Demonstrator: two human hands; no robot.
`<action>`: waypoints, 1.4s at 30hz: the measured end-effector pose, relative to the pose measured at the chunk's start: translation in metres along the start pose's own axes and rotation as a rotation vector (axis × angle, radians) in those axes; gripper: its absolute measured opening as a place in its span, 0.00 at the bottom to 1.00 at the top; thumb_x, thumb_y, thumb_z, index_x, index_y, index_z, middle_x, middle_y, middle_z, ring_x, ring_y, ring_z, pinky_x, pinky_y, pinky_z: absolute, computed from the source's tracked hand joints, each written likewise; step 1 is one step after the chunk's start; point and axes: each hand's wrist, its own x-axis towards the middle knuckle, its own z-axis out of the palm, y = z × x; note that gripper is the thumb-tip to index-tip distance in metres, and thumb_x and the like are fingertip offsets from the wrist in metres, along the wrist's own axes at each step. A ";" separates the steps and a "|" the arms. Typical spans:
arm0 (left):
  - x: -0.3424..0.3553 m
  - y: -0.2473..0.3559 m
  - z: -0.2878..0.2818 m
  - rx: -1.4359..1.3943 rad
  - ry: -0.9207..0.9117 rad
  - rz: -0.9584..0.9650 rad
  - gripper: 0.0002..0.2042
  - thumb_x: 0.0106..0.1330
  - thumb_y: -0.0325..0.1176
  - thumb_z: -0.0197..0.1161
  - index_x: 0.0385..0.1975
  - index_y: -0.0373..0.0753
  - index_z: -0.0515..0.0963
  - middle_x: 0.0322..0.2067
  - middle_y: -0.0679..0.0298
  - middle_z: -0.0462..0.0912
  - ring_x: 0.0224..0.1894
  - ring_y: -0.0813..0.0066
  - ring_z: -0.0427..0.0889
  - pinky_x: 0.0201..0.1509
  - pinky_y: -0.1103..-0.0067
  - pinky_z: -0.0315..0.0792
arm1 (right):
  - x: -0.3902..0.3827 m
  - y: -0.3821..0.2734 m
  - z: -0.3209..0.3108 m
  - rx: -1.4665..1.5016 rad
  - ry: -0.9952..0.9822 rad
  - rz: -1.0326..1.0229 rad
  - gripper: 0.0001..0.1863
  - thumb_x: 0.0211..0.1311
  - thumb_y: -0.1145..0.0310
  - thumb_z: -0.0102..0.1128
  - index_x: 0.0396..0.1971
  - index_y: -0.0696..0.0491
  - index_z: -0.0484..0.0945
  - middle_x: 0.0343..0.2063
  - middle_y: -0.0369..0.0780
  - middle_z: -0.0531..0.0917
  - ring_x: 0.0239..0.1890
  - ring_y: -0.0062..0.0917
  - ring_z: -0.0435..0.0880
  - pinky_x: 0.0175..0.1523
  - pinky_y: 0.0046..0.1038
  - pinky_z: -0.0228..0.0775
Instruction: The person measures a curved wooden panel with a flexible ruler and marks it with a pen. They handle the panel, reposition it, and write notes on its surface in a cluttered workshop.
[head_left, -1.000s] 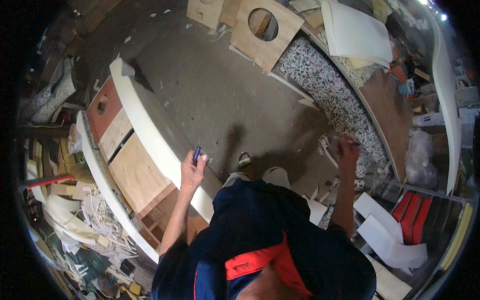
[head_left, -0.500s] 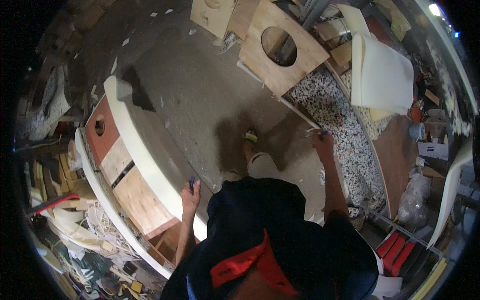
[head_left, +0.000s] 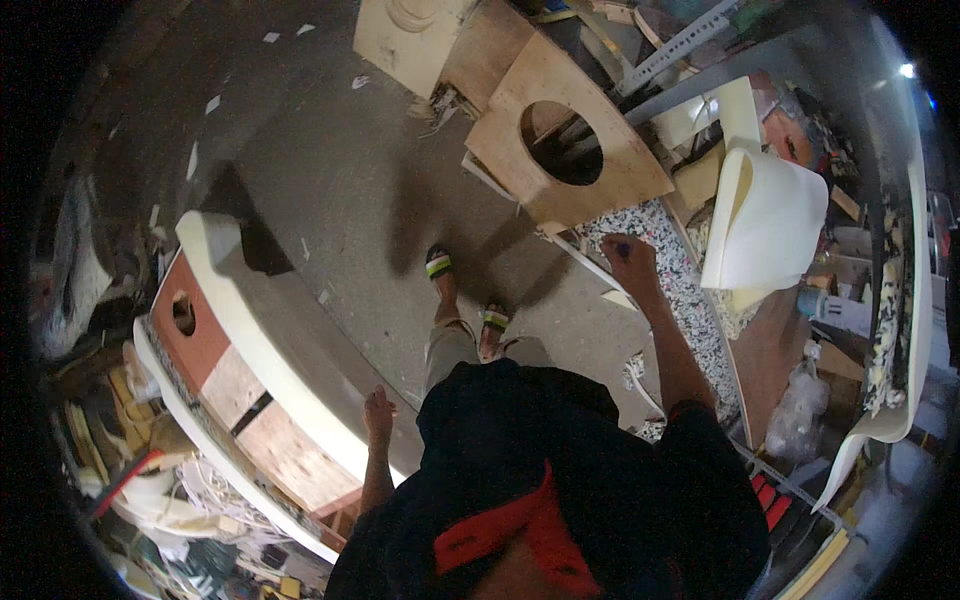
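Basically, L hand [head_left: 380, 408] is up nr the long inner edge of the big frame [head_left: 225, 290], w/ fingers curled; can't tell if they're clamped on anything, nor if the hand touches that edge. R hand [head_left: 632, 268] is out over the upper end of the speckled foam slab [head_left: 695, 320], just below the lower edge of the wood panel [head_left: 503, 138] w/ the big oval hole. Its fingers are together, curled round a small dark thing [head_left: 623, 249], too blurred to ID; can't tell if hand & slab touch.

Frame is on the floor [head_left: 350, 220], person's L side, thick white padding along its long edge. A red-brown board [head_left: 207, 338] w/ a small hole fills its far end; paler wood [head_left: 285, 450] sits nearer the person. Panel is at the slab's far end, its lower corner nr a thin pale strip [head_left: 590, 264] that runs by the slab's L edge.

Folded white sheet [head_left: 775, 230] is R of the slab, nr its upper R edge; brown board [head_left: 768, 375] along its lower R edge, clear plastic bag [head_left: 798, 412] just beyond. Both feet, in striped sandals [head_left: 438, 264], are btwn frame & slab.
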 end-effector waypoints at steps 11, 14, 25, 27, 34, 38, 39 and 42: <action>0.236 0.222 -0.049 0.138 -0.132 0.087 0.22 0.73 0.53 0.51 0.31 0.36 0.73 0.19 0.66 0.72 0.19 0.78 0.71 0.23 0.79 0.68 | 0.008 0.001 0.006 0.146 0.058 0.369 0.11 0.63 0.66 0.63 0.39 0.58 0.84 0.24 0.47 0.85 0.23 0.31 0.83 0.32 0.32 0.75; 0.251 0.273 -0.032 -0.085 -0.228 0.107 0.22 0.72 0.53 0.53 0.32 0.37 0.72 0.20 0.68 0.71 0.19 0.81 0.69 0.22 0.80 0.65 | 0.004 0.013 0.010 0.129 0.056 0.410 0.11 0.62 0.68 0.62 0.40 0.58 0.83 0.25 0.48 0.85 0.24 0.33 0.84 0.33 0.32 0.75; 0.146 0.269 0.082 -0.120 -0.216 0.047 0.20 0.73 0.48 0.55 0.26 0.37 0.73 0.18 0.66 0.75 0.21 0.77 0.73 0.26 0.78 0.70 | 0.034 0.080 0.008 0.192 0.080 0.228 0.10 0.59 0.69 0.64 0.38 0.58 0.83 0.30 0.49 0.85 0.27 0.34 0.86 0.36 0.32 0.77; 0.123 0.273 0.096 0.219 -0.181 0.206 0.20 0.72 0.47 0.56 0.26 0.35 0.73 0.18 0.63 0.76 0.21 0.75 0.75 0.26 0.75 0.71 | 0.040 0.084 0.002 0.191 0.075 0.242 0.10 0.60 0.69 0.64 0.38 0.58 0.83 0.29 0.49 0.85 0.26 0.33 0.85 0.36 0.32 0.77; 0.135 0.365 0.149 0.515 -0.214 0.915 0.17 0.66 0.42 0.65 0.29 0.33 0.72 0.19 0.53 0.77 0.20 0.60 0.76 0.24 0.68 0.70 | 0.038 0.083 -0.001 0.201 0.183 0.445 0.10 0.60 0.66 0.64 0.37 0.56 0.83 0.29 0.48 0.86 0.29 0.37 0.87 0.37 0.34 0.78; 0.189 0.442 0.188 0.437 -0.324 0.904 0.16 0.62 0.40 0.69 0.31 0.33 0.73 0.21 0.53 0.78 0.24 0.53 0.79 0.28 0.67 0.72 | 0.023 0.072 0.019 0.052 0.237 0.471 0.10 0.60 0.64 0.64 0.37 0.54 0.84 0.31 0.48 0.86 0.31 0.38 0.87 0.38 0.35 0.79; 0.202 0.465 0.201 0.404 -0.415 0.982 0.16 0.62 0.40 0.69 0.35 0.33 0.73 0.26 0.54 0.79 0.26 0.57 0.79 0.31 0.67 0.73 | 0.019 0.066 0.027 0.083 0.242 0.535 0.11 0.60 0.64 0.64 0.37 0.54 0.83 0.31 0.48 0.86 0.32 0.39 0.87 0.38 0.35 0.79; 0.225 0.528 0.251 0.356 -0.691 0.985 0.19 0.61 0.39 0.70 0.43 0.32 0.73 0.36 0.54 0.79 0.34 0.60 0.79 0.39 0.66 0.75 | -0.001 0.036 0.056 0.211 0.265 0.836 0.11 0.60 0.62 0.63 0.37 0.54 0.83 0.32 0.46 0.86 0.33 0.41 0.86 0.38 0.36 0.79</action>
